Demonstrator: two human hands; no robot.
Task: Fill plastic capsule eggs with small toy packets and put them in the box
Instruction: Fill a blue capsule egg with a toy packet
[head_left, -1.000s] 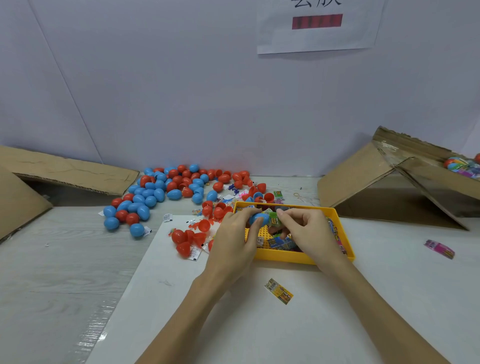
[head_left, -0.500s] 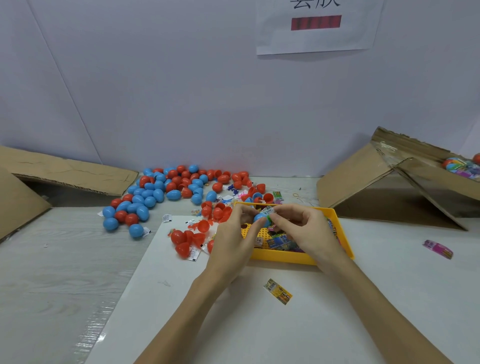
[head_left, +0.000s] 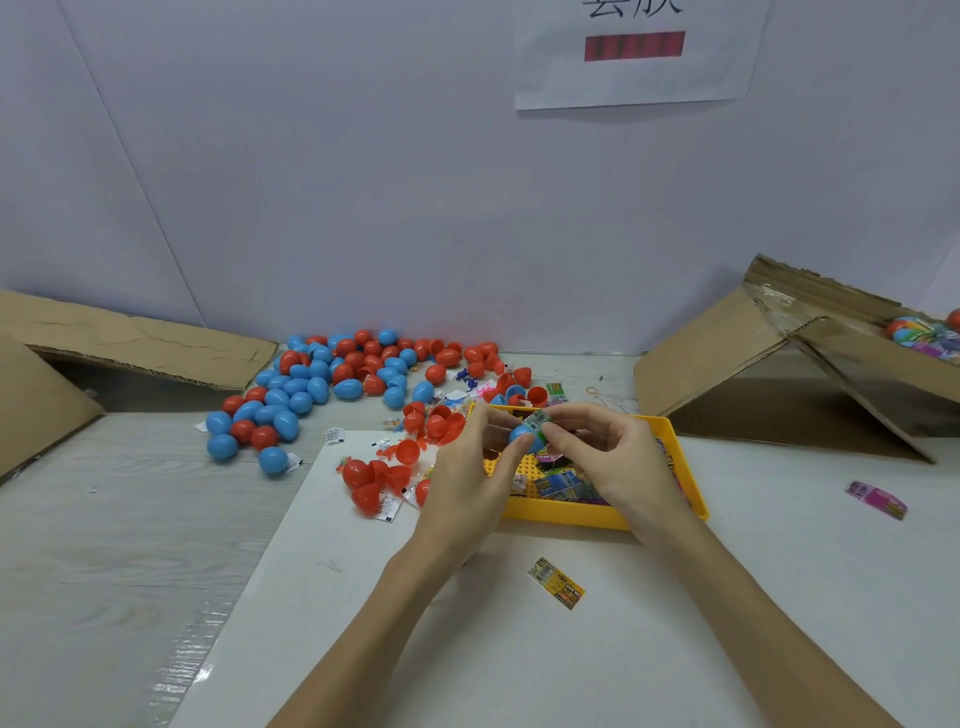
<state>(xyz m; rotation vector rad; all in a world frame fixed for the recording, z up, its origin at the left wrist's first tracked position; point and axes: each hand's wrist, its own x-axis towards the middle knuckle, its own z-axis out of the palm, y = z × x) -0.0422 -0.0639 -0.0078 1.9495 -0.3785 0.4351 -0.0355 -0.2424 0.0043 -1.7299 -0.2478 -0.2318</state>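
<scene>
Just left of frame centre, the left hand (head_left: 467, 483) grips a blue capsule half (head_left: 523, 438) above the yellow tray (head_left: 685, 467); the right hand (head_left: 608, 457) pinches a small packet (head_left: 536, 422) into it. The shell looks light, stiff and slick, best held round its rim; the packet is probably soft and crumples easily

eggs (head_left: 291, 400): glossy plastic | box (head_left: 727, 348): rough cardboard | tray (head_left: 571, 512): smooth plastic
</scene>
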